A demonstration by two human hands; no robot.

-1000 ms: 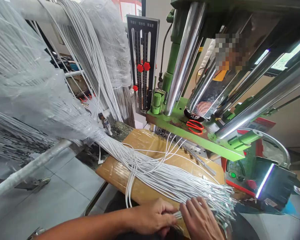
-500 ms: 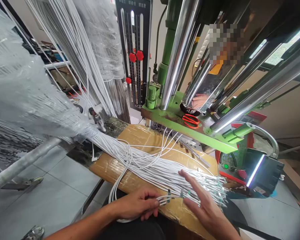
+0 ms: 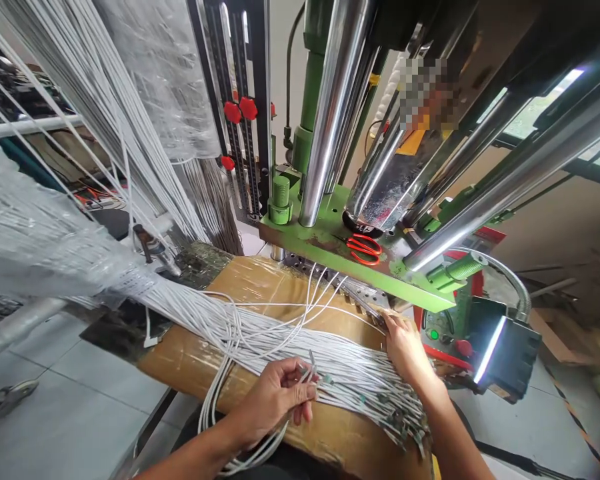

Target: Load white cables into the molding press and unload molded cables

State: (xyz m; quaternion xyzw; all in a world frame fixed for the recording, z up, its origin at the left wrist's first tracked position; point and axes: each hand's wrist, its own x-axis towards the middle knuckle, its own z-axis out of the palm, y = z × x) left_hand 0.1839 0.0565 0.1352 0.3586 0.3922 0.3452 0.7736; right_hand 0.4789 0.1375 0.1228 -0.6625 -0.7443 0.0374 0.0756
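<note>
A thick bundle of white cables (image 3: pixel 290 343) lies across a cardboard-covered bench (image 3: pixel 260 283) in front of a green press machine (image 3: pixel 340 243). My left hand (image 3: pixel 275 397) is closed, pinching a few cable ends with small metal terminals above the bundle. My right hand (image 3: pixel 405 347) reaches forward to the metal fixture (image 3: pixel 365 303) under the green plate, fingers curled at its edge; what they hold is hidden. A few loose cables (image 3: pixel 320 293) run from the bundle into that fixture.
Red-handled scissors (image 3: pixel 364 248) lie on the green plate between chrome columns (image 3: pixel 325 120). More cable hanks in plastic wrap (image 3: pixel 45 227) hang at the left. A lit control box (image 3: pixel 500 353) sits at the right, with tiled floor (image 3: pixel 55 407) below.
My left hand lifted a few cable ends out of the bundle. My right hand left the bundle and moved forward to the fixture under the press. The view shifted closer.
</note>
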